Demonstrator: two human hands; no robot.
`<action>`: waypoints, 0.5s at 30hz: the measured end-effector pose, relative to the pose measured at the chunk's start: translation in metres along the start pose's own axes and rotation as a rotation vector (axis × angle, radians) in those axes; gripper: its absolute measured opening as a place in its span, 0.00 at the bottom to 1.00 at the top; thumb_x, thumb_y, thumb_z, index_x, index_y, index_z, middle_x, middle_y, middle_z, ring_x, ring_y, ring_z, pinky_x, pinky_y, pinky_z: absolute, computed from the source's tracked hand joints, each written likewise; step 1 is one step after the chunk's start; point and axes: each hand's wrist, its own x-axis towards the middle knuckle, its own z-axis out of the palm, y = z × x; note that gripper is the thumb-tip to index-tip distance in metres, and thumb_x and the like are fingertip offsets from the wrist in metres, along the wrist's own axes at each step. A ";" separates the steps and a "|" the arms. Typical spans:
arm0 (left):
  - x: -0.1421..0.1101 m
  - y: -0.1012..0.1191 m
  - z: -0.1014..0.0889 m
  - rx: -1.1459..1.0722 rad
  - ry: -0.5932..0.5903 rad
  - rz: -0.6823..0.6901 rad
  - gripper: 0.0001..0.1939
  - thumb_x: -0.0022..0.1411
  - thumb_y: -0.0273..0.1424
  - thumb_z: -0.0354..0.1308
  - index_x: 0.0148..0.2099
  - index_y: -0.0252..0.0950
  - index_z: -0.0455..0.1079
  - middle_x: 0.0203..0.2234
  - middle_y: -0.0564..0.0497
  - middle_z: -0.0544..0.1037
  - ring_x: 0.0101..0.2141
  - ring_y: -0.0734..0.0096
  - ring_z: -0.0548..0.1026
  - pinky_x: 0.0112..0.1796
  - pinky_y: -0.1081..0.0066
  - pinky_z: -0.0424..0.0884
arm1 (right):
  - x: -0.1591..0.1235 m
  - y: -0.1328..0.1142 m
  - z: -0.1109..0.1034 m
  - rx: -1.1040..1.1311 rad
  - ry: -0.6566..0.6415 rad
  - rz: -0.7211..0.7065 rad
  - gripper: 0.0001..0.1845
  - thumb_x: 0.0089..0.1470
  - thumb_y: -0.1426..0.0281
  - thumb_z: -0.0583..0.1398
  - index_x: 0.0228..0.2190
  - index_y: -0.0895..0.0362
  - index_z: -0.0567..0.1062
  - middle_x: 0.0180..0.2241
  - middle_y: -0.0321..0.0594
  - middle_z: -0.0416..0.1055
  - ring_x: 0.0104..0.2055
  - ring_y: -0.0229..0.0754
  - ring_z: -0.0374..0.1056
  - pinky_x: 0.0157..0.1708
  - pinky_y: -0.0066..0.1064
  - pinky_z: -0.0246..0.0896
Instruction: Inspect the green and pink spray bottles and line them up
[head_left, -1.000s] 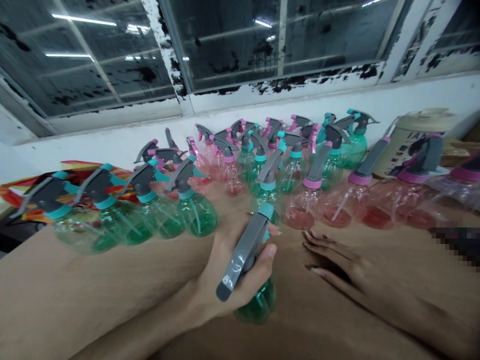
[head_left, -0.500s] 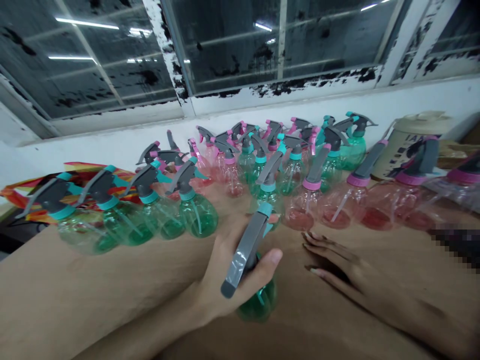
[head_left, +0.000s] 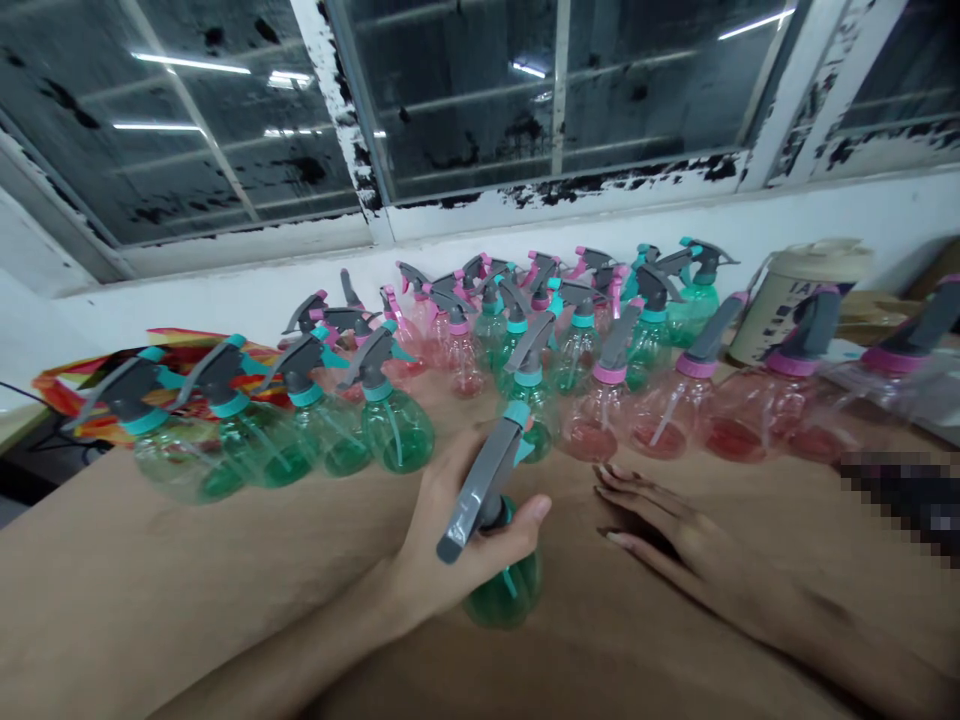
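Note:
My left hand is wrapped round the neck of a green spray bottle with a grey trigger head and a teal collar; the bottle stands on the brown table. My right hand lies flat on the table just to the right of it, fingers stretched out and holding nothing. Behind both hands stand several green spray bottles and pink spray bottles in rows.
A cream lidded jar stands at the back right by the white wall. A red and yellow bag lies at the back left. A blurred dark patch sits at the right edge. Peeling window frames run above.
The view has tilted slightly, so everything sits a little lower and to the left. My left hand keeps its grip on the green bottle; my right hand stays flat.

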 end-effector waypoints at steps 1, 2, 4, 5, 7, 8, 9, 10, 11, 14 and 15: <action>-0.001 -0.001 0.001 0.018 0.017 0.007 0.18 0.52 0.40 0.57 0.45 0.41 0.64 0.27 0.51 0.71 0.29 0.60 0.72 0.32 0.60 0.71 | 0.000 -0.001 0.000 0.001 -0.001 0.004 0.27 0.58 0.58 0.52 0.57 0.54 0.62 0.58 0.41 0.61 0.60 0.47 0.54 0.58 0.45 0.53; -0.003 -0.002 0.001 0.035 0.034 0.023 0.17 0.52 0.39 0.58 0.44 0.41 0.64 0.28 0.51 0.71 0.29 0.61 0.72 0.32 0.61 0.71 | 0.001 -0.001 -0.001 0.002 -0.006 0.006 0.27 0.58 0.58 0.52 0.57 0.54 0.62 0.58 0.41 0.61 0.60 0.47 0.54 0.58 0.45 0.54; -0.008 -0.005 0.001 0.060 0.061 0.055 0.15 0.51 0.37 0.60 0.41 0.41 0.64 0.28 0.52 0.71 0.28 0.62 0.72 0.31 0.62 0.71 | 0.002 -0.002 -0.001 0.005 -0.017 0.005 0.27 0.59 0.58 0.51 0.56 0.56 0.62 0.58 0.42 0.61 0.60 0.47 0.54 0.58 0.45 0.53; -0.011 -0.007 0.000 0.063 0.065 0.067 0.13 0.52 0.36 0.60 0.40 0.41 0.63 0.28 0.52 0.71 0.28 0.63 0.72 0.30 0.63 0.71 | 0.002 -0.002 -0.002 0.006 -0.025 0.005 0.27 0.59 0.58 0.51 0.56 0.56 0.63 0.58 0.43 0.61 0.60 0.47 0.54 0.58 0.45 0.53; -0.018 -0.010 -0.003 0.053 0.059 0.079 0.12 0.54 0.35 0.59 0.41 0.41 0.63 0.30 0.52 0.72 0.31 0.63 0.73 0.32 0.63 0.71 | 0.003 -0.002 -0.002 0.006 -0.038 0.006 0.27 0.59 0.57 0.50 0.56 0.57 0.63 0.58 0.43 0.60 0.61 0.46 0.54 0.59 0.45 0.51; -0.021 -0.012 -0.005 0.043 0.050 0.085 0.13 0.55 0.34 0.59 0.43 0.40 0.63 0.33 0.51 0.73 0.33 0.63 0.73 0.34 0.63 0.71 | 0.003 -0.002 -0.002 0.009 -0.042 0.009 0.27 0.59 0.57 0.50 0.56 0.57 0.63 0.59 0.43 0.59 0.61 0.46 0.53 0.59 0.45 0.51; -0.024 -0.013 -0.008 0.032 0.034 0.092 0.13 0.57 0.34 0.58 0.44 0.41 0.63 0.37 0.50 0.74 0.37 0.62 0.74 0.38 0.62 0.71 | 0.003 -0.002 -0.003 0.015 -0.043 0.013 0.27 0.59 0.57 0.51 0.56 0.56 0.63 0.59 0.43 0.59 0.61 0.46 0.53 0.59 0.45 0.50; -0.026 -0.014 -0.010 0.023 0.016 0.100 0.13 0.58 0.33 0.57 0.46 0.41 0.64 0.41 0.49 0.74 0.41 0.61 0.73 0.41 0.61 0.70 | 0.003 -0.001 -0.003 0.022 -0.041 0.016 0.28 0.59 0.56 0.51 0.56 0.56 0.63 0.59 0.42 0.59 0.61 0.46 0.53 0.59 0.45 0.50; -0.029 -0.014 -0.012 0.016 -0.005 0.104 0.13 0.59 0.33 0.56 0.47 0.41 0.64 0.44 0.49 0.73 0.44 0.60 0.72 0.44 0.61 0.68 | 0.003 -0.001 -0.003 0.030 -0.037 0.019 0.28 0.58 0.56 0.51 0.56 0.55 0.62 0.59 0.42 0.60 0.61 0.47 0.53 0.59 0.45 0.50; -0.032 -0.013 -0.016 0.020 -0.046 0.071 0.14 0.60 0.34 0.56 0.49 0.41 0.65 0.46 0.50 0.73 0.46 0.61 0.71 0.47 0.60 0.66 | 0.003 -0.001 -0.004 0.053 -0.034 0.015 0.28 0.58 0.56 0.51 0.57 0.54 0.62 0.58 0.42 0.61 0.61 0.47 0.53 0.59 0.46 0.50; -0.033 -0.012 -0.016 0.027 -0.036 0.054 0.14 0.60 0.35 0.57 0.49 0.41 0.65 0.44 0.50 0.74 0.45 0.62 0.72 0.46 0.61 0.67 | 0.003 -0.001 -0.004 0.059 -0.032 0.011 0.28 0.58 0.56 0.51 0.57 0.54 0.62 0.58 0.42 0.61 0.61 0.47 0.53 0.59 0.47 0.50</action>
